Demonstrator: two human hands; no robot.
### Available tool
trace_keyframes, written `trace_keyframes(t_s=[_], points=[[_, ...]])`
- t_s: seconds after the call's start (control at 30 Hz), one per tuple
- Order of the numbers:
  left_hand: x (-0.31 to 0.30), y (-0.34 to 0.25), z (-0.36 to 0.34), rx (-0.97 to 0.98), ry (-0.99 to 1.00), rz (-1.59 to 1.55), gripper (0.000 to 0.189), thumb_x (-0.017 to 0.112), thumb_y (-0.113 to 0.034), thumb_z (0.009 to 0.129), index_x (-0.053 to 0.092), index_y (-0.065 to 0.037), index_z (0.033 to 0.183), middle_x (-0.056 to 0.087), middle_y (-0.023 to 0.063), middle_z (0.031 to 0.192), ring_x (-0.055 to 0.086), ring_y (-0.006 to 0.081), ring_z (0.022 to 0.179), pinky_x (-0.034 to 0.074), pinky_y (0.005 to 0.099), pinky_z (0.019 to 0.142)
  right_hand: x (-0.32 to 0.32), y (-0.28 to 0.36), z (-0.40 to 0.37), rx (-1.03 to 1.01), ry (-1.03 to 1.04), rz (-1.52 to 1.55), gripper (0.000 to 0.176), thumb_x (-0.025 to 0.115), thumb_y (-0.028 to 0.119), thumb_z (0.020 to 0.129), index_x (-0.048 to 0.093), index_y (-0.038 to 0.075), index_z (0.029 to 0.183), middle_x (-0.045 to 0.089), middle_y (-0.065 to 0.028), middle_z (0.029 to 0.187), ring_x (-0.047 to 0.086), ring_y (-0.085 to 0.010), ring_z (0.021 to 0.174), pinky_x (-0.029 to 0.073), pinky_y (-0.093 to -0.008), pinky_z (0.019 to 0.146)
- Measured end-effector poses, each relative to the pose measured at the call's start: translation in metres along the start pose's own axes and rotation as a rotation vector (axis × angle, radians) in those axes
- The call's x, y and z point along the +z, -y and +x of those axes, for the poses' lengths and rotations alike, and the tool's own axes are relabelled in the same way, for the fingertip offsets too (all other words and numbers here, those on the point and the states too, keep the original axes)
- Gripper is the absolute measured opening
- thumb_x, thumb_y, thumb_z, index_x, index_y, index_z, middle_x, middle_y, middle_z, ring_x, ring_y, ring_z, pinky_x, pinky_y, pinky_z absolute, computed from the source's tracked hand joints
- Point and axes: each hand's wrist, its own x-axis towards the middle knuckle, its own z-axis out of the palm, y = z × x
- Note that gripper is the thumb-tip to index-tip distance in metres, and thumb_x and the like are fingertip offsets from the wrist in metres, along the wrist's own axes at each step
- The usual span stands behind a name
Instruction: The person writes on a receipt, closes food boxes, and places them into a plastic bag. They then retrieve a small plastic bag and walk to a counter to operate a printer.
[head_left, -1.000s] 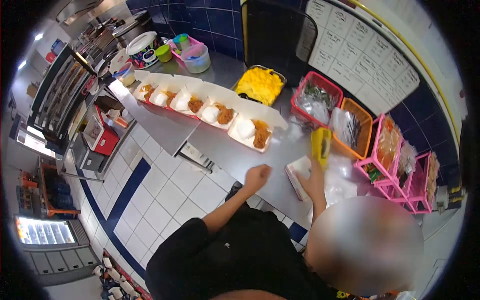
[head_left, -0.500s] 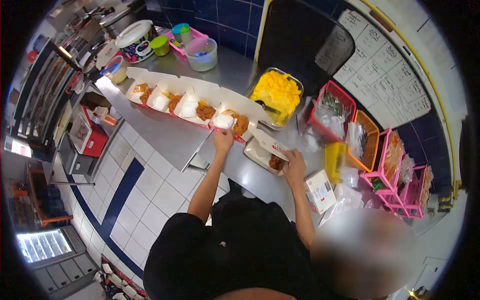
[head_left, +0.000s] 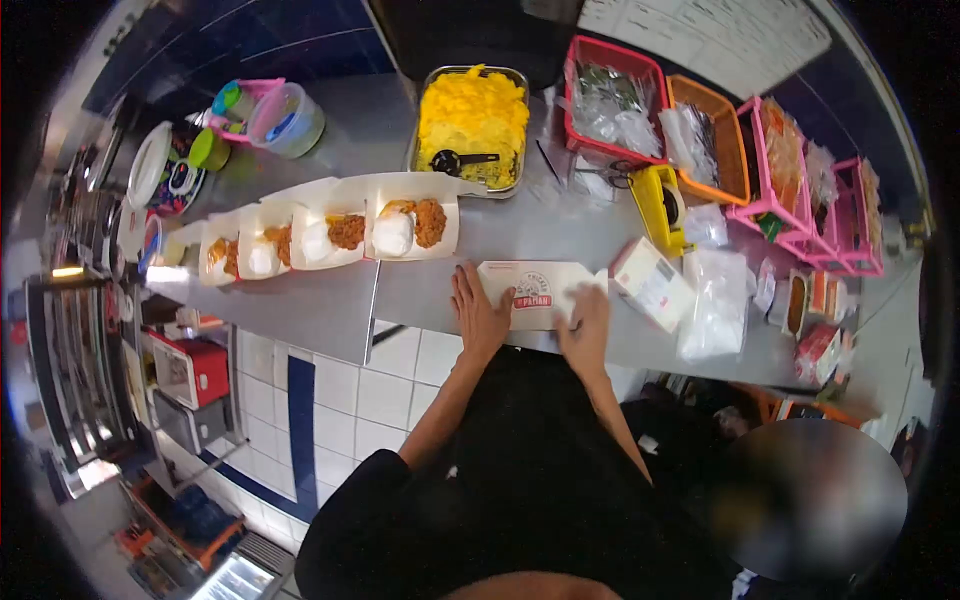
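A white paper food box (head_left: 535, 282) with a red printed logo lies on the steel counter in front of me, its lid folded down so the contents are hidden. My left hand (head_left: 482, 312) rests against the box's left side, fingers stretched out and apart. At the right end of the box is my right hand (head_left: 586, 325), its fingers smeared by motion. Up and to the left stands a row of open paper boxes (head_left: 330, 262) holding white rice and brown fried chicken (head_left: 430, 222).
Beyond the box sits a metal tray (head_left: 522, 130) of yellow food with a black scoop (head_left: 462, 160). To the right are a yellow tape dispenser (head_left: 660, 212), another closed box (head_left: 652, 284), plastic bags (head_left: 716, 305) and red (head_left: 608, 150) and orange baskets (head_left: 738, 168).
The lid of the nearest box has come down over the chicken. My left hand has left the open row and moved to this box. The view has turned right.
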Motion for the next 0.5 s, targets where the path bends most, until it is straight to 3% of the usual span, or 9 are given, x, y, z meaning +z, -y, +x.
trace_keyframes(t_s=[0.03,0.13,0.2,0.27,0.33,0.4,0.47,0.5], points=[[0.004,0.008,0.001,0.035,-0.015,-0.126,0.089,0.071,-0.036,0.088,0.023,0.004,0.152,0.027,0.0306,0.154,0.026,0.0452,0.144,0.024,0.0630,0.113,0.007,-0.003,0.003,0.207,-0.112,-0.040,0.052,0.071,0.020,0.087,0.051,-0.005,0.128,0.058,-0.0240,0.120,0.047,-0.0430,0.122,0.036,-0.0519,0.105],[0.001,0.014,0.007,0.063,0.034,-0.255,0.085,0.069,-0.037,0.091,0.026,0.007,0.150,0.034,0.0323,0.150,0.031,0.0443,0.142,0.027,0.0557,0.114,0.034,-0.029,0.019,0.376,-0.193,0.011,0.055,0.068,0.026,0.090,0.049,-0.009,0.130,0.056,-0.0280,0.123,0.049,-0.0454,0.121,0.038,-0.0481,0.106],[-0.001,0.016,0.017,-0.023,0.100,-0.536,0.078,0.065,-0.036,0.094,0.031,0.009,0.147,0.043,0.0326,0.143,0.040,0.0426,0.137,0.032,0.0473,0.114,0.041,-0.032,0.026,0.567,-0.157,0.180,0.062,0.067,0.031,0.092,0.047,-0.009,0.134,0.054,-0.0324,0.128,0.051,-0.0458,0.121,0.039,-0.0465,0.107],[-0.013,0.015,0.018,-0.066,0.138,-0.654,0.071,0.063,-0.036,0.096,0.038,0.010,0.143,0.049,0.0320,0.139,0.046,0.0409,0.133,0.034,0.0427,0.113,0.031,-0.034,0.019,0.619,-0.201,0.205,0.067,0.066,0.039,0.093,0.046,-0.008,0.137,0.055,-0.0297,0.130,0.054,-0.0405,0.121,0.040,-0.0448,0.108],[-0.035,0.013,0.022,-0.033,0.072,-0.392,0.063,0.059,-0.040,0.099,0.044,0.003,0.143,0.052,0.0252,0.140,0.049,0.0353,0.132,0.036,0.0414,0.111,0.010,-0.031,0.010,0.755,-0.198,0.576,0.066,0.062,0.040,0.096,0.044,-0.007,0.139,0.059,-0.0249,0.127,0.058,-0.0332,0.117,0.044,-0.0405,0.103],[-0.053,0.008,0.024,0.020,0.038,-0.485,0.056,0.057,-0.036,0.100,0.047,0.004,0.139,0.054,0.0248,0.137,0.048,0.0368,0.132,0.035,0.0428,0.111,-0.006,-0.037,0.002,0.792,-0.132,0.676,0.062,0.057,0.041,0.100,0.046,-0.006,0.138,0.062,-0.0201,0.125,0.060,-0.0281,0.114,0.048,-0.0359,0.097],[-0.074,-0.001,0.014,0.064,0.013,-0.569,0.050,0.055,-0.032,0.101,0.051,0.004,0.136,0.055,0.0245,0.134,0.047,0.0383,0.132,0.034,0.0442,0.111,-0.017,-0.035,-0.008,0.932,-0.209,0.963,0.053,0.054,0.036,0.102,0.051,-0.005,0.135,0.065,-0.0181,0.121,0.062,-0.0240,0.111,0.049,-0.0347,0.095],[-0.086,-0.011,0.009,0.113,-0.106,-0.523,0.045,0.054,-0.030,0.101,0.054,0.002,0.133,0.057,0.0226,0.131,0.047,0.0376,0.131,0.035,0.0444,0.111,-0.009,-0.045,-0.014,0.793,-0.127,0.753,0.042,0.057,0.025,0.100,0.057,-0.004,0.129,0.069,-0.0160,0.113,0.067,-0.0202,0.102,0.052,-0.0339,0.089]])
